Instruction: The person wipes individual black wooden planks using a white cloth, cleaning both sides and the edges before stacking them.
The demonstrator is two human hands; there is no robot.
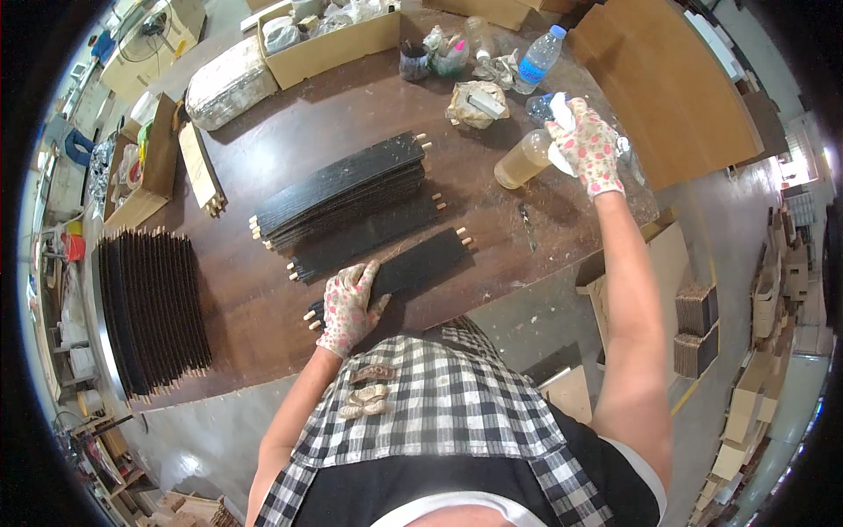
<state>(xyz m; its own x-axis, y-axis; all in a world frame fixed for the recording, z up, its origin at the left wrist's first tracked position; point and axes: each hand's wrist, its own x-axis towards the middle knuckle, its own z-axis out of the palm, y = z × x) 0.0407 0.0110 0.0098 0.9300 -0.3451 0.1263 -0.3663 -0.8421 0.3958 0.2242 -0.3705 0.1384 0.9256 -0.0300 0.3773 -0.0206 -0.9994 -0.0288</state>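
Black board (426,262) with pale pegs (464,236) at its ends lies flat near the front edge of the brown table (492,263). Left hand (349,309), in a floral glove, lies over its left part, thumb set apart from the fingers — cannot tell whether it pinches the edges or only presses. Right hand (590,145), likewise gloved, is well apart from the board, fingers curled round a white wad (562,111), cloth or paper unclear.

Handling, by judgement: steady the board with even pressure, fingers clear of the pegs; lift the right hand before bringing it across, to spare the bottle.

Surroundings: cloudy amber bottle (518,164) just beside the right hand, between it and the board — likeliest obstacle. Paper-wrapped lump (477,105) and clear blue-capped bottle (537,63) crowd behind. Thin strip (528,227) on the table, right of the board. Beyond the board, a separate dark board (373,233), then a stack of black boards (342,184); a long row of dark boards (154,312) at far left.
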